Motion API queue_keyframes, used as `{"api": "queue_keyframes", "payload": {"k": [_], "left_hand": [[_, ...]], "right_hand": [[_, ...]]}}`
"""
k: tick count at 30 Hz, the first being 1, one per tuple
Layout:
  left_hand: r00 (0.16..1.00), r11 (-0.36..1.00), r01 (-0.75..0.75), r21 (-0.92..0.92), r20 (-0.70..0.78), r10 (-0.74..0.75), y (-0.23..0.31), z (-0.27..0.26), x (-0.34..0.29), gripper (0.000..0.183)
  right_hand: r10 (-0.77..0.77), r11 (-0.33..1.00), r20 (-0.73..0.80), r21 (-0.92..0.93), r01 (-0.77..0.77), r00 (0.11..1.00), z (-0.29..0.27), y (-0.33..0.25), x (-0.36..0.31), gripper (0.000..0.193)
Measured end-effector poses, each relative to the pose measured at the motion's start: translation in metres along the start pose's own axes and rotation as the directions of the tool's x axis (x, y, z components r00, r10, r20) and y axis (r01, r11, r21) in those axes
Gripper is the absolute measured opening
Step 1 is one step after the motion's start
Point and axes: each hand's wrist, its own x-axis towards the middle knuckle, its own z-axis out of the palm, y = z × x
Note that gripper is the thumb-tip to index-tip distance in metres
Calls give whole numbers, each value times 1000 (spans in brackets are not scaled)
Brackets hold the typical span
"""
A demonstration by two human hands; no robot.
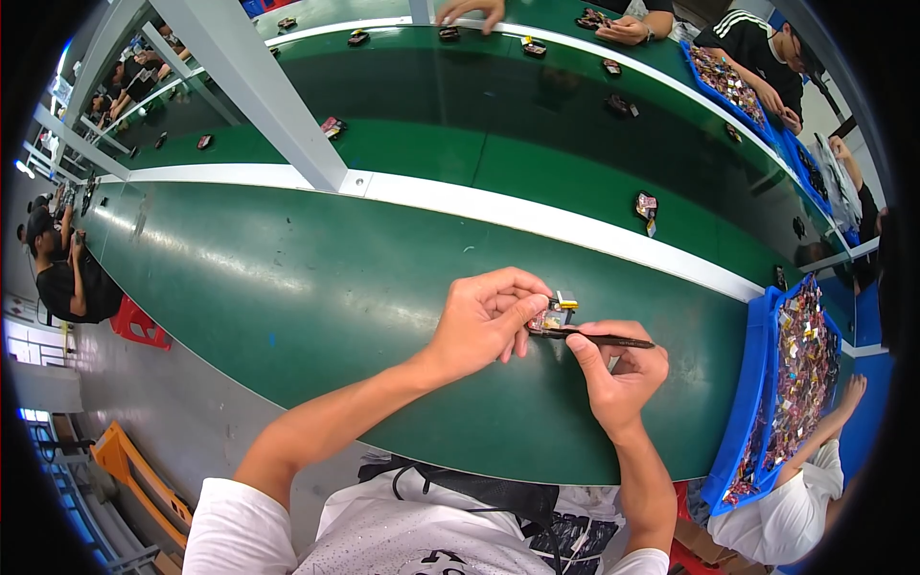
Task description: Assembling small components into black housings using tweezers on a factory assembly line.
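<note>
My left hand [484, 321] pinches a small electronic assembly [553, 317] between thumb and fingers, just above the green bench. The part is dark-framed, with a pale tab and a yellow strip on its far side. In my right hand [621, 379] is a pair of slim black tweezers [606, 339], held almost level. Their tip reaches the near edge of the assembly; whether it grips anything there is too small to tell. Both hands are closed and work close together over the right half of the green bench [316, 278].
A blue bin [757, 383] heaped with small parts stands at the bench's right end. Beyond a white rail [537, 213], a green conveyor [431, 153] carries several small assemblies. A grey post [278, 96] rises at the rail. Other people sit around, one person's hand [471, 11] reaching over the far line.
</note>
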Motion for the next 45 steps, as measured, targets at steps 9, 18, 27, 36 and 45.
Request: {"api": "queue_keyframes", "payload": {"k": [9, 18, 27, 36, 45], "left_hand": [[1000, 1000, 5, -25, -7, -5, -1, -1, 1, 17], [1000, 1000, -3, -19, -7, 3, -1, -1, 1, 18], [999, 999, 48, -14, -5, -48, 0, -1, 3, 18], [994, 993, 83, 85, 57, -88, 2, -2, 4, 23], [996, 969, 86, 231, -25, -82, 0, 2, 3, 23]], "right_hand": [[-162, 986, 46, -31, 163, 986, 3, -1, 2, 14], [-223, 973, 66, -50, 227, 972, 2, -2, 3, 15], [-238, 964, 101, -98, 247, 966, 1, -4, 3, 12], [-393, 885, 137, -211, 415, 909, 5, -2, 1, 17], [-440, 850, 170, -237, 470, 882, 7, 3, 1, 20]]}}
